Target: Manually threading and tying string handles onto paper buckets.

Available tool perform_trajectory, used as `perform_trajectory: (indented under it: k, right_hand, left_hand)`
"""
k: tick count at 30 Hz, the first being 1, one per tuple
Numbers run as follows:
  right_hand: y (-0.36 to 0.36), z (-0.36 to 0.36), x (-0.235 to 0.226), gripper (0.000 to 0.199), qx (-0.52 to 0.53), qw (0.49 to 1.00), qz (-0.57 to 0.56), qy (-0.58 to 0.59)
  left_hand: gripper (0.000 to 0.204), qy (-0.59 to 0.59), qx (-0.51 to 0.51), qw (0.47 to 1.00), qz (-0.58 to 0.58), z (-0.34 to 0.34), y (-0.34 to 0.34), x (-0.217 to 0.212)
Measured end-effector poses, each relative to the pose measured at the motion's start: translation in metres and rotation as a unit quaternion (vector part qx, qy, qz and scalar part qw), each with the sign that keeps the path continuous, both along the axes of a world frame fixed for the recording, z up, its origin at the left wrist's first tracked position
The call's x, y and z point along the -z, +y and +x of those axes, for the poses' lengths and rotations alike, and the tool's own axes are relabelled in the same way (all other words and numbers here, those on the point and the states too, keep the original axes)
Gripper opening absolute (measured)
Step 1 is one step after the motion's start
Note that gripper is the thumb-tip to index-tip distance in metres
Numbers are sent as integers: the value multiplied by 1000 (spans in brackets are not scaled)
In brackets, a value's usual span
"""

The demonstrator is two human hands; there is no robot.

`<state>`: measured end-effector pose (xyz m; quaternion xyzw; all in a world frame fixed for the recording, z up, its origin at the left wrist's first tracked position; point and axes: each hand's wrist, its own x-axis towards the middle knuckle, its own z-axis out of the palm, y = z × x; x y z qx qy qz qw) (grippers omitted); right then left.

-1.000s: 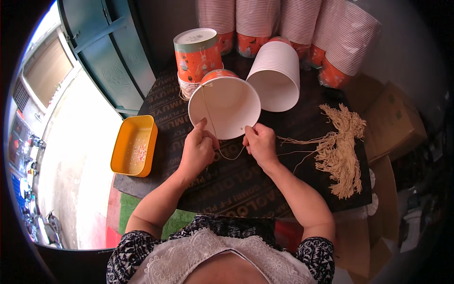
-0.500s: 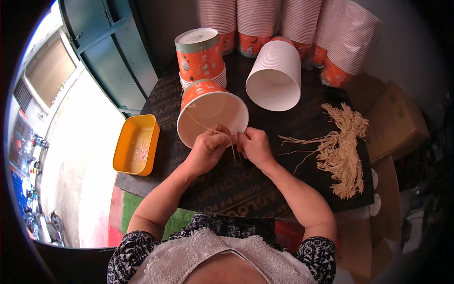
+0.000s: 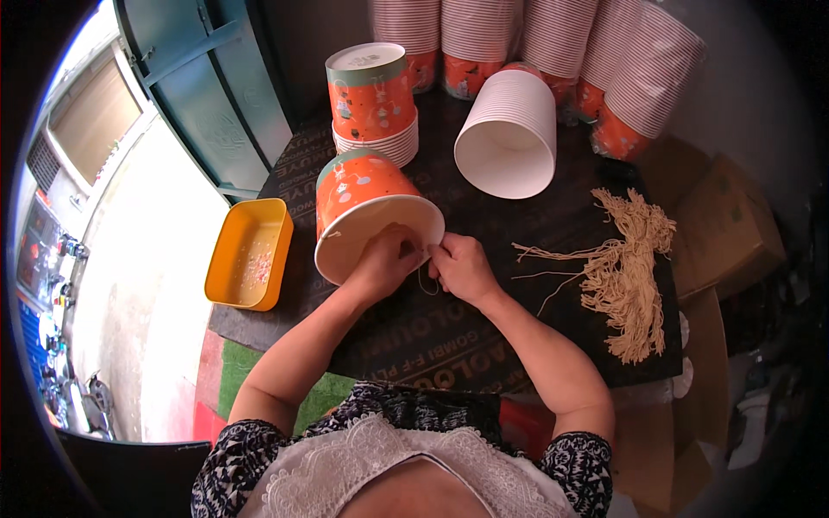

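Observation:
An orange patterned paper bucket [image 3: 367, 186] lies tilted on its side, its white mouth toward me. My left hand [image 3: 384, 262] reaches into the mouth, fingers bent and pinched at the inside of the right rim; their tips are partly hidden. My right hand [image 3: 466, 269] is closed at the same rim from outside, thumb and finger pinching a thin beige cord. A loop of that cord [image 3: 429, 291] hangs below the rim between my hands. At the bucket's left rim a small cord end [image 3: 335, 235] shows.
A bundle of beige cords [image 3: 626, 276] lies at the right. At the left stands a yellow tub [image 3: 278, 259] with small pale and reddish bits. Behind are an upturned bucket stack [image 3: 371, 99], a white stack [image 3: 509, 129] on its side and several wrapped stacks [image 3: 553, 39]. Cartons [image 3: 725, 224] stand at right.
My left hand has gone deeper into the bucket's mouth. The bucket has tipped so more of its orange side shows. The long cord strand across the mouth is no longer visible; a loop hangs below.

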<state>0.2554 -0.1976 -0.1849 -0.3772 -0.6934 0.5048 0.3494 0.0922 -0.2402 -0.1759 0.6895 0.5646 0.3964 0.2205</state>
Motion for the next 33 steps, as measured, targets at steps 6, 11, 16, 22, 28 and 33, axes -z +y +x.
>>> perform_trajectory:
  k: [6, 11, 16, 22, 28, 33]
  right_hand:
    - [2, 1, 1, 20, -12, 1000, 2, -15]
    - [2, 1, 0, 20, -17, 1000, -2, -23]
    - [0, 3, -11, 19, -17, 999, -38, -12]
    - [2, 7, -9, 22, 10, 984, 124, -131]
    - [-8, 12, -22, 15, -27, 943, 203, -261]
    - [-16, 10, -18, 11, 4, 891, 354, -285]
  left_hand:
    - [14, -44, 9, 998, -35, -4, 5, 8]
    - [13, -31, 16, 999, -35, -6, 7, 11]
    - [14, -13, 13, 1000, -5, -3, 6, 3]
    - [17, -59, -64, 995, -42, -10, 8, 8]
    - [19, -77, -80, 993, -50, -8, 8, 9]
    - [20, -91, -41, 989, -104, -11, 6, 4]
